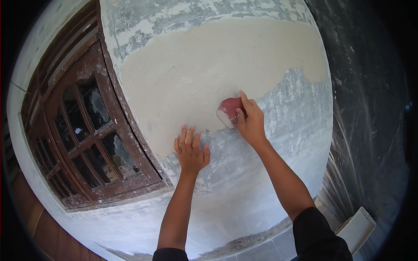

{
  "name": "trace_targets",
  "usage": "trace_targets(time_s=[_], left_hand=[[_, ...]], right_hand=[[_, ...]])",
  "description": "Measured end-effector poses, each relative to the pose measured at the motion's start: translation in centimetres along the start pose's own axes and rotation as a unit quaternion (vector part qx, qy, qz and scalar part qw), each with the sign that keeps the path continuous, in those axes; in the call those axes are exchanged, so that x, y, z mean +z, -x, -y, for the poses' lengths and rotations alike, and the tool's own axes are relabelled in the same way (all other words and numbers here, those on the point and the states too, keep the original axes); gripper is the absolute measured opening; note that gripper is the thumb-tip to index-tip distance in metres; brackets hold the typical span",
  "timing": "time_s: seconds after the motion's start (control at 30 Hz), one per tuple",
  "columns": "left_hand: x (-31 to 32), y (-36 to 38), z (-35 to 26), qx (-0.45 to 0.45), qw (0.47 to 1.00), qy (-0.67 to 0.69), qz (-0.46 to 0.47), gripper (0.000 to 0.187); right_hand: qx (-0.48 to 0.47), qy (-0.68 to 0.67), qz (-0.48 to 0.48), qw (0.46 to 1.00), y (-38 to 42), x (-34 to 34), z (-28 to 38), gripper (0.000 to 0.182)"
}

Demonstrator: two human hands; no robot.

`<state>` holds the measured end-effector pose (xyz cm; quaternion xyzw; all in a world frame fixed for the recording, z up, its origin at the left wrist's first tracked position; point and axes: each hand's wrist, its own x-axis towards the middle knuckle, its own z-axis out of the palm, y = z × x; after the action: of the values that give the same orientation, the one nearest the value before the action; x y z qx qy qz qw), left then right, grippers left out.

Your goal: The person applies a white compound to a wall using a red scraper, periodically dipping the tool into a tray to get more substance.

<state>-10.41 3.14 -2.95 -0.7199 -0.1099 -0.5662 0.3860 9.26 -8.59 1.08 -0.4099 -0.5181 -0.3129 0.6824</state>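
Observation:
My right hand (253, 124) grips a red putty scraper (229, 108), fingers along its back and its pale, smeared edge against the wall. It sits at the lower border of a broad cream patch of putty (217, 56). Below and to the right of that patch, the wall surface (296, 104) is grey and mottled with white. Lower and to the left, my left hand (191, 152) rests on the wall with its fingers spread, holding nothing. Its fingertips lie on the lower part of the cream patch.
On the left, a brown wooden window (93, 130) with glass panes and white spatters is set in the wall. Dark sheeting (365, 122) hangs at the right. A white board-like piece (359, 228) leans at the lower right, near grey floor tiles (270, 250).

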Motion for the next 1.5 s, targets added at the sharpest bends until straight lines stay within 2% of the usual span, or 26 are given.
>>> trace_targets(time_s=[0.07, 0.1, 0.17, 0.23, 0.3, 0.37, 0.4, 0.43, 0.5, 0.57, 0.63, 0.73, 0.77, 0.83, 0.87, 0.9, 0.97, 1.07, 1.1, 1.17, 1.23, 1.3, 1.33, 1.43, 1.5], left_hand=[[0.0, 0.1, 0.1, 0.005, 1.0, -0.001, -0.001, 0.049], [0.2, 0.0, 0.0, 0.008, 1.0, -0.002, -0.003, 0.049], [0.1, -0.1, 0.1, 0.008, 1.0, 0.001, -0.004, 0.049], [0.0, 0.0, -0.2, 0.006, 1.0, 0.005, -0.005, 0.048], [-0.1, -0.1, 0.0, 0.007, 1.0, -0.002, -0.006, 0.048], [-0.1, 0.0, 0.0, 0.01, 1.0, -0.004, -0.002, 0.048], [0.1, 0.0, 0.0, 0.011, 1.0, -0.003, -0.001, 0.047], [0.1, -0.1, 0.0, 0.011, 1.0, -0.004, -0.004, 0.047], [0.0, -0.1, -0.1, 0.012, 1.0, -0.003, 0.0, 0.048], [0.0, -0.1, -0.1, 0.012, 1.0, -0.005, -0.002, 0.048], [0.0, -0.1, 0.1, 0.014, 1.0, -0.01, -0.005, 0.048], [0.1, -0.1, 0.0, 0.009, 1.0, -0.009, -0.004, 0.047], [0.1, -0.1, 0.1, 0.012, 1.0, -0.011, -0.008, 0.046], [0.0, 0.0, 0.0, 0.015, 1.0, -0.007, -0.008, 0.046], [-0.1, -0.1, 0.0, 0.011, 1.0, -0.004, -0.006, 0.046], [-0.2, -0.2, -0.1, 0.007, 1.0, -0.003, -0.004, 0.046], [-0.1, -0.2, -0.2, 0.004, 1.0, 0.002, -0.007, 0.046], [-0.2, -0.1, 0.0, 0.009, 1.0, 0.003, -0.003, 0.046], [-0.1, -0.1, -0.1, 0.014, 1.0, 0.002, 0.0, 0.046], [0.0, -0.2, -0.1, 0.019, 1.0, 0.003, 0.002, 0.046], [-0.2, 0.0, -0.1, 0.022, 1.0, 0.002, 0.008, 0.046], [-0.1, 0.0, -0.1, 0.022, 1.0, 0.004, 0.009, 0.046], [-0.1, -0.1, -0.1, 0.025, 1.0, 0.004, 0.008, 0.046], [-0.2, 0.0, -0.1, 0.047, 0.999, 0.003, 0.016, 0.046], [-0.3, -0.1, -0.3, 0.071, 0.997, -0.006, 0.023, 0.044]], right_hand=[[0.024, 0.048, -0.128, 0.99, -1.2, -1.9, -1.3, 0.057], [0.022, 0.049, -0.128, 0.99, -1.3, -2.1, -0.7, 0.057], [-0.021, -0.017, -0.063, 0.998, -0.6, -1.5, 1.4, 0.057], [-0.039, -0.078, 0.083, 0.993, 1.1, 0.1, 2.8, 0.057], [-0.043, -0.037, 0.055, 0.997, 1.0, 0.3, 0.6, 0.055], [0.044, 0.019, -0.075, 0.996, 0.0, -1.8, -1.4, 0.052], [0.039, 0.051, -0.144, 0.987, -0.5, -2.6, -1.4, 0.052], [0.036, 0.051, -0.146, 0.987, -0.6, -2.5, -1.1, 0.052], [0.035, -0.024, -0.085, 0.995, 0.1, -1.5, 0.7, 0.054], [0.001, -0.082, 0.047, 0.995, 1.5, 0.5, 2.6, 0.056], [-0.021, -0.05, 0.04, 0.998, 1.3, 1.3, 1.2, 0.054], [0.067, 0.04, -0.143, 0.987, -0.4, -1.4, -1.2, 0.052], [0.065, 0.036, -0.141, 0.987, -0.6, -1.1, -0.7, 0.052], [-0.004, -0.009, -0.107, 0.994, -0.2, -0.2, 1.3, 0.054], [-0.04, -0.048, -0.044, 0.997, 0.3, 0.9, 2.6, 0.055], [-0.042, -0.087, 0.015, 0.995, 0.8, 1.9, 3.6, 0.056], [-0.044, -0.072, 0.037, 0.996, 0.4, 2.8, 2.7, 0.056], [0.051, 0.023, -0.1, 0.993, -1.6, -0.2, -0.1, 0.052], [0.052, 0.047, -0.147, 0.987, -2.2, -0.9, -0.1, 0.053], [0.024, 0.004, -0.128, 0.991, -1.9, -0.9, 1.2, 0.053], [0.001, -0.062, 0.0, 0.998, -0.6, 0.9, 3.0, 0.054], [-0.063, -0.073, 0.032, 0.995, 0.5, 2.7, 1.9, 0.055], [-0.024, -0.046, 0.015, 0.999, 0.1, 2.0, 1.1, 0.054], [0.065, 0.045, -0.164, 0.983, -1.9, -1.7, -1.6, 0.049], [0.054, 0.02, -0.172, 0.983, -2.0, -2.4, -1.0, 0.05]])
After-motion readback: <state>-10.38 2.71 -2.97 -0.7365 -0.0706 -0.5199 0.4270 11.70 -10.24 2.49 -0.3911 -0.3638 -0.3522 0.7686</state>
